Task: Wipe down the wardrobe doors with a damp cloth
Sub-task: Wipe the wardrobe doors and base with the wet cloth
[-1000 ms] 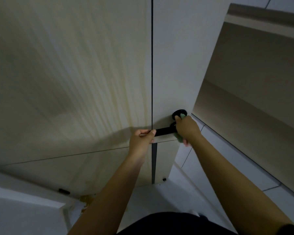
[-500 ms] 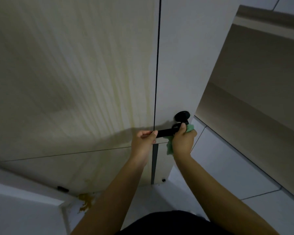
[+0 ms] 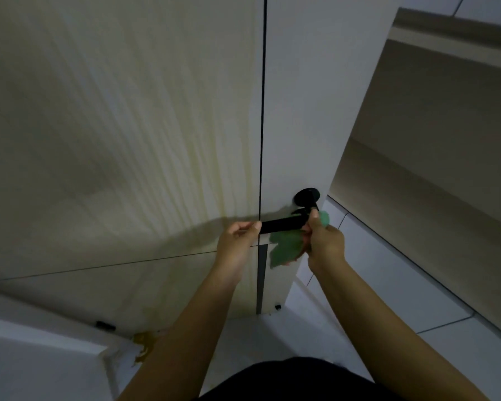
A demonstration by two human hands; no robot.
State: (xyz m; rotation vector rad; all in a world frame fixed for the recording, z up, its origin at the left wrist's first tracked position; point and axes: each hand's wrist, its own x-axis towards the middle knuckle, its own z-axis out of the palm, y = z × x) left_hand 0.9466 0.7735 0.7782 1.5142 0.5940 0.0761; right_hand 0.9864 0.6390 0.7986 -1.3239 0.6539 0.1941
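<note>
Two pale wardrobe doors fill the view, the left door [image 3: 128, 140] with a faint wood grain and yellowish streaks, the right door [image 3: 298, 111] plain, split by a thin dark gap. A black lever handle [image 3: 281, 224] with a round base [image 3: 307, 196] sticks out low on the right door. My left hand [image 3: 237, 241] pinches the free end of the lever. My right hand [image 3: 326, 241] grips a green cloth [image 3: 285, 248] against the lever's inner end; the cloth hangs below the handle.
A beige wall or panel [image 3: 431, 140] runs along the right. Pale floor tiles [image 3: 388, 285] lie below it. A yellow-brown stain [image 3: 143, 342] marks the floor at the door's lower left, beside a small black door stop [image 3: 104, 325].
My right hand has slid from on top of the handle's base to under the lever, and the green cloth now hangs out below it. My left hand keeps its pinch on the lever end.
</note>
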